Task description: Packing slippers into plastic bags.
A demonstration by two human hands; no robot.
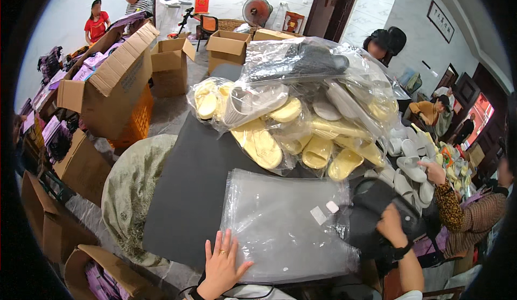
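The left hand (222,265) lay flat and open, fingers spread, with a ring on one finger. Its fingertips pressed down on the near left edge of a clear plastic bag (280,224). The bag lay flat on a dark gray mat (188,192) and stretched away from the hand, up and to the right.

The right hand (392,226) was over on the far right side of the bag. It was curled over something black (377,203), and I could not tell if it was gripping it or just resting there. A black watch band sat on that wrist.

Far past both hands was a big heap of yellow and white slippers in clear bags (301,122). To the right of the right hand, another person's hand (432,172) in a spotted sleeve reached to a pile of gray slippers (410,173). Brown cardboard boxes (116,79) stood far off to the left of the left hand
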